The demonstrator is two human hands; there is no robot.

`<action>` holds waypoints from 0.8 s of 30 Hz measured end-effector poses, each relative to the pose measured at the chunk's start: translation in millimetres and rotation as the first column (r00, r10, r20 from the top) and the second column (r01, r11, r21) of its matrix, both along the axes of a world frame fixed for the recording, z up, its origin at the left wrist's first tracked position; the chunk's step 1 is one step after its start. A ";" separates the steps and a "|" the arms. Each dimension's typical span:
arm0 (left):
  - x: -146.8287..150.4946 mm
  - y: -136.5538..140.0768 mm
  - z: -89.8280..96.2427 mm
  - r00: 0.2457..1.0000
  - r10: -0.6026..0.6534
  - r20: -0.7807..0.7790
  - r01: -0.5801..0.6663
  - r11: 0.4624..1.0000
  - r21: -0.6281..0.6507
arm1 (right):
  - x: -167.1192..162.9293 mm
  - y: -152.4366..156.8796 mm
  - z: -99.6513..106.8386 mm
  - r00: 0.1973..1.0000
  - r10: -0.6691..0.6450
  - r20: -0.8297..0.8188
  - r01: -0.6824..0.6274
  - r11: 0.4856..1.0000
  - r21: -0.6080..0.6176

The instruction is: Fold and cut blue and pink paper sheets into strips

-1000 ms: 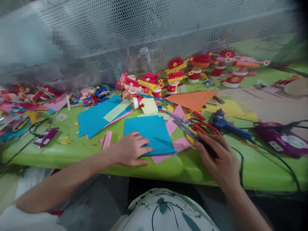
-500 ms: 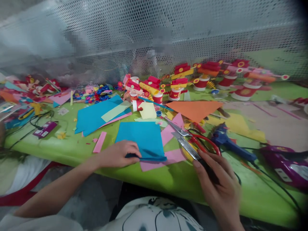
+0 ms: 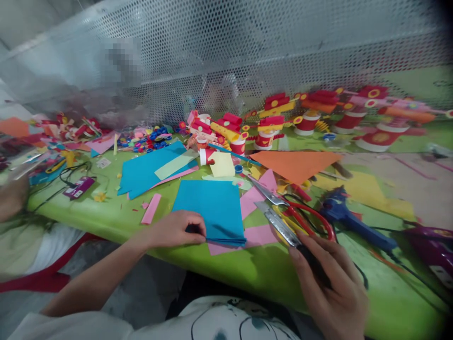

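Observation:
My left hand point(image 3: 180, 229) has its fingers curled at the lower left corner of a blue craft sheet point(image 3: 212, 203), which is folded or layered along its near edge. Thumb and fingertips pinch that edge. In my right hand point(image 3: 329, 278) is a utility knife point(image 3: 283, 225) with a dark handle, its blade bare and pointing away from me to the left. Red-handled scissors point(image 3: 307, 208) lie just beyond the knife. Pink craft pieces point(image 3: 262, 236) stick out from under the blue sheet's right side.
A blue glue gun point(image 3: 348, 215) lies to the right, its cord near a purple power strip point(image 3: 435, 250). Red and yellow cup figures point(image 3: 265, 137) line the back. An orange sheet point(image 3: 297, 163) and more blue sheets point(image 3: 152, 170) lie around. Another person's arm point(image 3: 12, 198) shows at far left.
The view has shifted, so the table's things sit a little differently in the picture. Both hands keep their holds, and the knife stays to the right of the blue sheet.

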State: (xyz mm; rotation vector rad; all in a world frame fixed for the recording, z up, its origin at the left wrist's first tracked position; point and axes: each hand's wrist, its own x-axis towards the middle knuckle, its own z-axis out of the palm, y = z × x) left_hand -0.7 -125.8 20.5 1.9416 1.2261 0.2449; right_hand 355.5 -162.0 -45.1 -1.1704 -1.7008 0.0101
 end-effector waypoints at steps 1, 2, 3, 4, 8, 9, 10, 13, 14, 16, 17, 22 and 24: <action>-2.1 2.5 -0.3 0.999 0.037 0.021 -0.035 0.997 -0.063 | 0.4 0.6 0.3 1.000 0.003 0.007 -0.003 1.000 0.005; -4.4 5.5 -0.7 0.996 0.077 0.050 -0.070 0.989 -0.129 | 0.5 1.1 0.8 1.000 0.003 0.014 -0.003 1.000 0.008; -6.7 8.8 -1.3 0.990 0.114 0.085 -0.096 0.977 -0.190 | 0.6 1.3 1.5 1.000 0.006 0.022 -0.006 1.000 0.012; -8.9 12.2 -2.1 0.982 0.144 0.120 -0.111 0.964 -0.242 | 0.5 1.5 2.2 1.000 0.007 0.030 -0.008 1.000 0.018; -13.3 22.2 -5.7 0.965 0.156 0.209 -0.081 0.941 -0.329 | -0.6 2.6 4.5 0.998 0.026 0.054 -0.028 0.999 0.044; -13.5 23.1 -5.8 0.965 0.154 0.213 -0.077 0.941 -0.328 | -1.0 2.9 4.9 0.998 0.029 0.056 -0.032 0.998 0.047; -13.3 23.5 -5.0 0.964 0.155 0.216 -0.079 0.943 -0.323 | -1.2 3.0 5.2 0.998 0.028 0.057 -0.030 0.998 0.046; -11.7 23.7 6.0 0.960 0.172 0.219 -0.103 0.950 -0.294 | -1.7 2.8 6.5 0.998 0.020 0.060 -0.023 0.999 0.044; -10.4 25.1 12.9 0.962 0.174 0.209 -0.117 0.959 -0.258 | -1.8 2.5 6.9 0.998 0.023 0.060 -0.026 0.999 0.042; -6.3 33.4 30.0 0.973 0.164 0.160 -0.151 0.984 -0.092 | -2.0 2.0 7.9 0.997 0.033 0.064 -0.035 0.999 0.033; -3.3 41.2 39.0 0.983 0.145 0.109 -0.152 0.987 0.058 | -2.1 1.8 8.3 0.997 0.036 0.066 -0.038 0.999 0.030; 17.0 117.2 67.7 0.966 0.125 -0.225 0.083 0.675 0.733 | -3.1 1.9 8.7 0.998 0.042 0.054 -0.044 0.998 0.045; 25.9 154.4 69.1 0.942 0.162 -0.295 0.173 0.521 0.836 | -3.6 1.7 7.8 0.998 0.035 0.046 -0.037 0.998 0.056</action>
